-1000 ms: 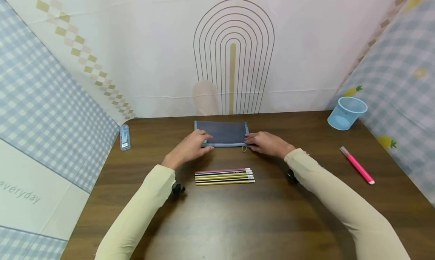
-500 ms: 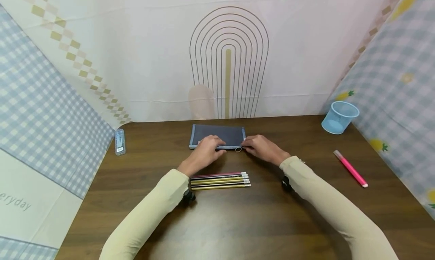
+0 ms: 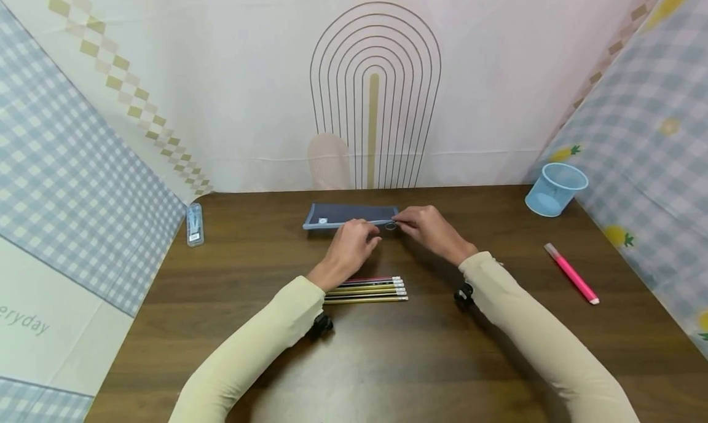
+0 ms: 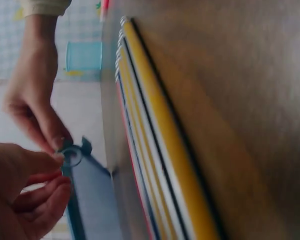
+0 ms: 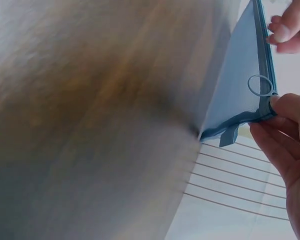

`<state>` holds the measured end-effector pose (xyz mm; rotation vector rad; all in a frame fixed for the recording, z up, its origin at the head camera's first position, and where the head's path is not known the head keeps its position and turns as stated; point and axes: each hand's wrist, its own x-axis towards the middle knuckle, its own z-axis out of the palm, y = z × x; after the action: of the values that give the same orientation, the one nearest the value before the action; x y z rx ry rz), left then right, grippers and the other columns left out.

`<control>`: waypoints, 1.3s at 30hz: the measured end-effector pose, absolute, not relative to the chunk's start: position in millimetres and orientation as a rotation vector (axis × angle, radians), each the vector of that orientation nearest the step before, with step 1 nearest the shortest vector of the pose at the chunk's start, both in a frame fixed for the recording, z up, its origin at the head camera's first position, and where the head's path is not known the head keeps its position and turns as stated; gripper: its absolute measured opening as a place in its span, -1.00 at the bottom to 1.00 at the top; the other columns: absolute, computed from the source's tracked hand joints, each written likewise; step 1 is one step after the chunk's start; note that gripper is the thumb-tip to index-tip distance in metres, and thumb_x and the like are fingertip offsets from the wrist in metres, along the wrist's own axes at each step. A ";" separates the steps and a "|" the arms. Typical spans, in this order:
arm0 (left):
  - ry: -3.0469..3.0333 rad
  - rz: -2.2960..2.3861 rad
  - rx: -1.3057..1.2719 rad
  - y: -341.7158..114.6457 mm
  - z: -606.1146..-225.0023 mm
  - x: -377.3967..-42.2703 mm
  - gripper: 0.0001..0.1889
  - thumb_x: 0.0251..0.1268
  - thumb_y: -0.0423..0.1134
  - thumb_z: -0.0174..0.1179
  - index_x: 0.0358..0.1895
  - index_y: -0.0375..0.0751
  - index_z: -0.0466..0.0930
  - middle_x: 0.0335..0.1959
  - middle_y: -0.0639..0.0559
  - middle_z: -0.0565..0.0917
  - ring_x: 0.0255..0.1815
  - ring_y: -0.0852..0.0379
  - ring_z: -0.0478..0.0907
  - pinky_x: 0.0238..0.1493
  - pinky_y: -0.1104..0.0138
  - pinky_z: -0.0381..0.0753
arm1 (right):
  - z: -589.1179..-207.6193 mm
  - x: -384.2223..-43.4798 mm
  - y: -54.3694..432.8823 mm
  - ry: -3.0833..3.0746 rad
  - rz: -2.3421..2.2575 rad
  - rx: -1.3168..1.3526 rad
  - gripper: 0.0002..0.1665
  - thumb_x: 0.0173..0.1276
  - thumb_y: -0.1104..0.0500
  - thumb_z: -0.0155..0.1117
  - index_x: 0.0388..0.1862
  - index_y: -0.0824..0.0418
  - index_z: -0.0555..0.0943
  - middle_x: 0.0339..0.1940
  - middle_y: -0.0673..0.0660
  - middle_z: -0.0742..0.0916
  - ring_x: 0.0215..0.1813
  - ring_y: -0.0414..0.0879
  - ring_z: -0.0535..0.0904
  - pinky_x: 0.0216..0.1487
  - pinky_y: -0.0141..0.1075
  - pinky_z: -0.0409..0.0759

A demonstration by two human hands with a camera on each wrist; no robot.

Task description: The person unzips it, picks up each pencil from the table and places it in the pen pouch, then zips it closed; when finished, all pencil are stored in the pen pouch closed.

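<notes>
Dark wooden table (image 3: 420,361) fills the frame's lower half; at centre, both hands pinch the pouch (image 3: 343,214): left hand (image 3: 354,246) on its edge, right hand (image 3: 430,229) at the zipper ring (image 3: 391,226). Pencils (image 3: 367,289) lie outside, so packing seems unstarted.

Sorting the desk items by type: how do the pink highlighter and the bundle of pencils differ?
The pink highlighter lies alone and slanted near the table's right edge; the pencils lie side by side, level, by the left hand. The highlighter is thicker and pink; the pencils are thin, mostly gold. Both rest flat, untouched.
</notes>
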<state>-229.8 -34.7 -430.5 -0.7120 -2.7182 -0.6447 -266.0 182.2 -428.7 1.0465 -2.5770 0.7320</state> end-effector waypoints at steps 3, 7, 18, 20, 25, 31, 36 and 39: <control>-2.727 -0.641 -0.627 -30.4 -434.0 -226.8 -0.85 0.33 -0.22 0.34 -0.15 -0.19 0.80 -0.21 -0.01 0.82 -0.15 0.06 0.76 -0.07 0.22 0.71 | -425.9 -265.2 179.4 -2.579 0.778 1.020 -0.78 0.34 0.35 0.37 -0.05 0.32 0.76 -0.11 0.22 0.83 -0.04 0.03 0.78 -0.02 -0.12 0.73; -2.733 -0.706 -0.514 -25.4 -438.4 -225.1 -0.82 0.34 -0.18 0.34 -0.14 -0.19 0.79 -0.26 -0.01 0.83 -0.23 0.06 0.77 -0.17 0.19 0.71 | -425.4 -264.4 175.8 -2.581 0.811 0.993 -0.79 0.35 0.34 0.37 -0.06 0.34 0.76 -0.14 0.23 0.83 -0.07 0.04 0.79 -0.05 -0.13 0.74; -2.564 -1.325 -0.242 -11.4 -442.9 -233.0 -0.84 0.29 -0.22 0.38 -0.17 -0.21 0.82 -0.28 -0.03 0.84 -0.29 0.16 0.78 -0.26 0.38 0.70 | -424.5 -265.2 172.4 -2.529 0.867 0.954 -0.81 0.37 0.31 0.36 -0.08 0.33 0.77 -0.17 0.24 0.83 -0.14 0.04 0.79 -0.11 -0.14 0.74; -2.549 -1.315 -0.208 -11.0 -443.3 -232.7 -0.86 0.28 -0.19 0.40 -0.25 -0.18 0.82 -0.34 0.00 0.83 -0.34 0.18 0.76 -0.33 0.41 0.66 | -424.4 -264.6 172.1 -2.527 0.889 0.952 -0.81 0.37 0.32 0.36 -0.09 0.33 0.77 -0.18 0.25 0.83 -0.15 0.04 0.79 -0.13 -0.14 0.74; -2.506 -1.245 -0.197 -12.5 -442.9 -233.6 -0.90 0.24 -0.22 0.43 -0.37 -0.17 0.81 -0.43 0.01 0.81 -0.41 0.17 0.73 -0.34 0.39 0.64 | -424.9 -263.7 170.6 -2.533 0.916 0.952 -0.82 0.35 0.33 0.38 -0.10 0.32 0.78 -0.19 0.24 0.83 -0.19 0.03 0.78 -0.17 -0.14 0.74; -2.454 -1.152 -0.266 -16.2 -437.9 -233.8 -0.96 0.20 -0.34 0.37 -0.35 -0.22 0.78 -0.44 -0.01 0.80 -0.42 0.16 0.74 -0.27 0.33 0.70 | -428.9 -262.8 170.7 -2.536 0.916 1.000 -0.82 0.35 0.31 0.38 -0.09 0.29 0.76 -0.16 0.21 0.82 -0.14 0.00 0.77 -0.10 -0.15 0.74; -2.458 -1.180 -0.349 -17.6 -434.9 -231.8 -0.95 0.19 -0.34 0.38 -0.35 -0.26 0.75 -0.45 -0.02 0.78 -0.43 0.16 0.71 -0.31 0.39 0.66 | -440.7 -259.6 172.6 -2.498 0.836 1.116 -0.79 0.34 0.29 0.40 -0.05 0.27 0.72 -0.11 0.17 0.79 -0.07 -0.02 0.75 -0.03 -0.18 0.73; -2.471 -1.195 -0.371 -18.0 -434.0 -230.5 -0.95 0.21 -0.35 0.38 -0.33 -0.27 0.75 -0.44 -0.04 0.79 -0.42 0.15 0.71 -0.32 0.39 0.66 | -446.7 -257.8 174.4 -2.430 0.774 1.163 -0.76 0.30 0.32 0.43 -0.05 0.28 0.70 -0.10 0.16 0.77 -0.06 -0.02 0.74 -0.03 -0.17 0.72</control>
<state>-230.5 -18.0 -434.0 -0.3714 -2.4708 -1.1950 -257.8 174.4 -446.7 1.1630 -2.4305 0.7741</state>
